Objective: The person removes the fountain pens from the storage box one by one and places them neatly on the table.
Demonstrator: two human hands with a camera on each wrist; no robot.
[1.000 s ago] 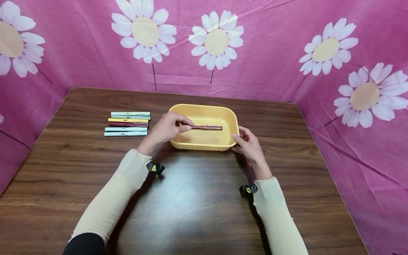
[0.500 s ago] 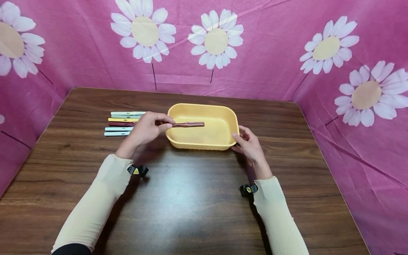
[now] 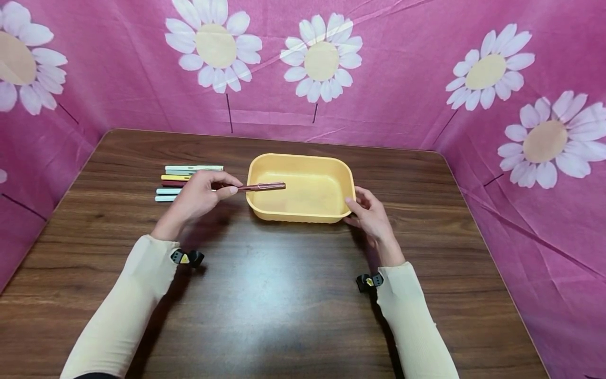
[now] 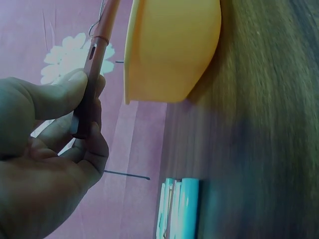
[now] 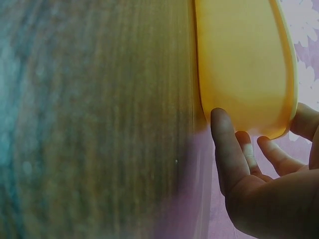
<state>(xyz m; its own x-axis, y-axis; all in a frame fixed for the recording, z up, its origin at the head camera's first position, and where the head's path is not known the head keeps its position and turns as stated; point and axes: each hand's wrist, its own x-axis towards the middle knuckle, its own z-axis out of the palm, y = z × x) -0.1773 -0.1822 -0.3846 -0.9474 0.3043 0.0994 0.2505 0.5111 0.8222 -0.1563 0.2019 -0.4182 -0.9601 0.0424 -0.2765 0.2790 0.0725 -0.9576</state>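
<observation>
Between thumb and fingers, my left hand (image 3: 201,195) pinches a dark reddish-brown pen (image 3: 262,187) by one end. Its clip end points right and overlaps the left side of a yellow plastic tub (image 3: 305,196). In the left wrist view the pen (image 4: 95,62) is raised level with the tub's rim (image 4: 127,64). At the tub's right end, my right hand (image 3: 376,221) grips the wall, thumb over the rim and fingers spread along the outside, as the right wrist view shows. The tub's visible inside holds nothing.
Left of the tub, several pens lie side by side: pale ones (image 3: 194,168), a yellow one (image 3: 174,178), a dark red one (image 3: 172,184) and light blue ones (image 3: 165,198). My left hand partly covers them. A pink flowered cloth (image 3: 388,79) hangs behind the wooden table (image 3: 284,295).
My left hand has drawn the pen leftward, from over the middle of the tub to its left rim and over the row of pens. My right hand stays on the tub.
</observation>
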